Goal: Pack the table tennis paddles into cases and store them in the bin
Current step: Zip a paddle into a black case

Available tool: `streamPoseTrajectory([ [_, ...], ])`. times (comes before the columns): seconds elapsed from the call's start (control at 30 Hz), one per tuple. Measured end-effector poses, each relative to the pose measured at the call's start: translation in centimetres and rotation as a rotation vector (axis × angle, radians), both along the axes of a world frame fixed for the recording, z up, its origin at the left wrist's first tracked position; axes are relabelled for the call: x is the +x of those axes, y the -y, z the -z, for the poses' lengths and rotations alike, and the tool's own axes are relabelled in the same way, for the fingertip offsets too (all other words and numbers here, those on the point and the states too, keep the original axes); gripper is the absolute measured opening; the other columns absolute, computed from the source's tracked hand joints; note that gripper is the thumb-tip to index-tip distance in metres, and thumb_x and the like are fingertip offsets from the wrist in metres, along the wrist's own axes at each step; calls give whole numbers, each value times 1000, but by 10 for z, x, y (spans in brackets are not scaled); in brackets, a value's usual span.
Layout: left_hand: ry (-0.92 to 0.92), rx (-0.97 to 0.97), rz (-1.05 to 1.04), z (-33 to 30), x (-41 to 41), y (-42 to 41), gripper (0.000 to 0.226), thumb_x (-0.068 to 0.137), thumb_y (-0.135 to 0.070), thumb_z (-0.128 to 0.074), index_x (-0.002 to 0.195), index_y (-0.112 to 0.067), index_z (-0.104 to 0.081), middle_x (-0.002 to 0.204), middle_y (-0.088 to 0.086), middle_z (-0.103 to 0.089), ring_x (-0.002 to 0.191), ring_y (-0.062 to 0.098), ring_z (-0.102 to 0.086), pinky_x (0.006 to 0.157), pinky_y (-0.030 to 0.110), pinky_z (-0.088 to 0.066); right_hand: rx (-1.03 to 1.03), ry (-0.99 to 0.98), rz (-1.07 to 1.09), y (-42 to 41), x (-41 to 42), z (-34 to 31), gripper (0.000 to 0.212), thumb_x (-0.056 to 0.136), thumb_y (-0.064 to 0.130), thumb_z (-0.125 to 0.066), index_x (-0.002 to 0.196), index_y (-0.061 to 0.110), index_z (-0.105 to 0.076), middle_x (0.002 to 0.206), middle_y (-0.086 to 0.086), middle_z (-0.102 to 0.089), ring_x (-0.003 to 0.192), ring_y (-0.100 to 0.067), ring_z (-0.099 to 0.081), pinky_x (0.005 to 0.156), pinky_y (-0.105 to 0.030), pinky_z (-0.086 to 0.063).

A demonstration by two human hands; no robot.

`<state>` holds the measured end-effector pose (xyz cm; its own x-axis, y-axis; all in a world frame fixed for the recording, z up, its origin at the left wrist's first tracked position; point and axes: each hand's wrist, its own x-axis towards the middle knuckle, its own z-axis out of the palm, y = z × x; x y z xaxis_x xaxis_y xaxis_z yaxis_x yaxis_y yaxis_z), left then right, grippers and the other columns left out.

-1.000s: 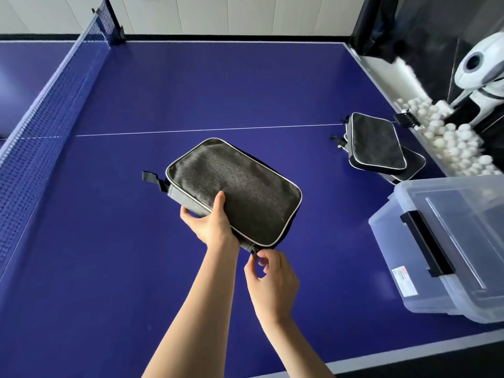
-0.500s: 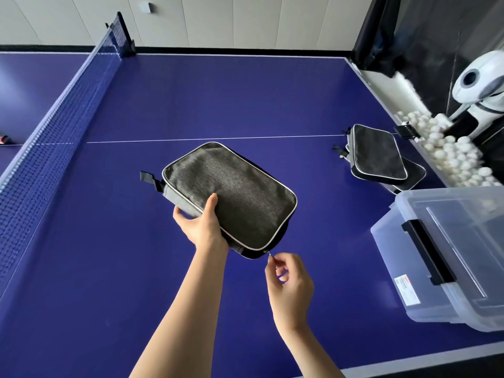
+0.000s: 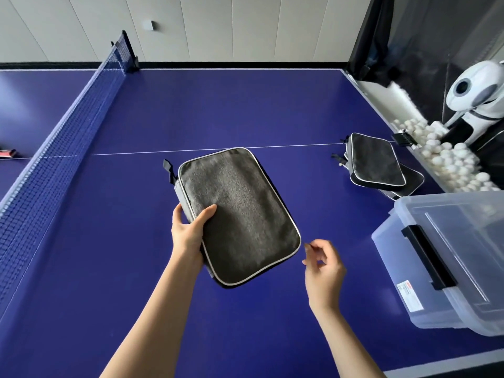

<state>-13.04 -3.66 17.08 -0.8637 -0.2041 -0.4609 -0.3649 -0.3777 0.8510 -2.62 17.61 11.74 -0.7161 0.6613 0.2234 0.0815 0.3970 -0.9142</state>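
A dark grey paddle case (image 3: 240, 214) with pale piping is lifted over the blue table (image 3: 218, 110). My left hand (image 3: 188, 236) grips its left long edge, thumb on top. My right hand (image 3: 323, 268) hovers just right of the case's near right corner, fingers loosely curled, thumb and forefinger apart, holding nothing that I can see. Two more black cases (image 3: 376, 165) lie stacked at the table's right side. The clear plastic bin (image 3: 403, 271) stands at the near right with its lid on and a black latch (image 3: 428, 257). No paddle shows on this side of the net.
The net (image 3: 68, 148) crosses the table on the left; a red paddle handle (image 3: 8, 154) lies beyond it. A trough of white balls (image 3: 447, 162) and a white ball machine (image 3: 474, 91) sit off the right edge.
My right hand ran from the case's near edge round to its right corner and came off the zip pull. The case turned more lengthwise in my left hand.
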Motion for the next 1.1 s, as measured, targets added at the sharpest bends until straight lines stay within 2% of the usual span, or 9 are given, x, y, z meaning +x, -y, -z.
streamPoseTrajectory([
  [0.13, -62, 13, 124, -4, 4, 7, 64, 72, -18, -82, 125, -33, -51, 109, 5, -68, 89, 26, -71, 63, 40, -59, -41, -46, -80, -8, -8, -10, 17, 88, 5, -64, 82, 20, -59, 71, -4, -63, 53, -12, -60, 55, -34, -49],
  [0.27, -116, 38, 231, -6, 6, 12, 69, 65, -19, -86, 123, -36, -53, 108, 4, -71, 90, 26, -73, 65, 41, -59, -72, -64, -178, -14, -19, -21, 26, 87, 2, -64, 77, 25, -58, 61, 4, -62, 50, -8, -59, 52, -28, -47],
  [0.43, -139, 30, 374, -6, 11, 20, 65, 62, -22, -84, 117, -42, -56, 100, 1, -74, 88, 28, -73, 64, 40, -59, -108, -57, -282, -20, -33, -34, 23, 87, 0, -62, 78, 21, -59, 64, 1, -64, 53, -13, -63, 47, -25, -48],
  [0.53, -136, 22, 468, -2, 18, 26, 77, 56, -24, -87, 124, -38, -53, 101, 3, -74, 90, 32, -72, 65, 40, -59, -59, -43, -323, -26, -41, -41, 22, 87, -1, -63, 79, 19, -59, 71, 0, -65, 53, -11, -63, 48, -21, -46],
  [0.63, -127, 2, 544, 2, 26, 33, 82, 52, -25, -89, 125, -37, -53, 105, 4, -73, 92, 31, -72, 66, 37, -59, -27, -6, -332, -35, -48, -44, 19, 85, -2, -64, 79, 16, -60, 68, 2, -62, 49, -9, -59, 51, -16, -45],
  [0.77, -110, -58, 662, 8, 33, 44, 82, 54, -25, -90, 125, -43, -52, 108, 6, -72, 96, 33, -71, 73, 43, -59, -25, 80, -348, -46, -54, -47, 17, 84, 3, -66, 79, 18, -61, 66, 1, -62, 44, -10, -53, 50, -23, -46],
  [0.93, -125, -156, 770, 7, 34, 50, 78, 56, -21, -89, 118, -50, -52, 103, 9, -73, 91, 33, -72, 70, 39, -59, 36, 178, -432, -51, -61, -54, 20, 85, 2, -64, 79, 22, -62, 68, 7, -63, 43, -9, -49, 49, -19, -44],
  [1.03, -177, -258, 810, 4, 30, 52, 81, 61, -16, -88, 124, -47, -46, 100, 10, -74, 89, 29, -72, 69, 35, -59, 113, 202, -493, -46, -67, -59, 19, 83, 1, -66, 77, 19, -61, 62, 15, -61, 43, -6, -50, 47, -16, -42],
  [1.1, -229, -343, 855, 1, 27, 51, 80, 63, -13, -87, 126, -42, -46, 100, 10, -74, 89, 27, -72, 72, 36, -60, 175, 213, -527, -41, -71, -63, 19, 83, 3, -68, 77, 20, -60, 67, 15, -61, 47, -4, -54, 48, -11, -40],
])
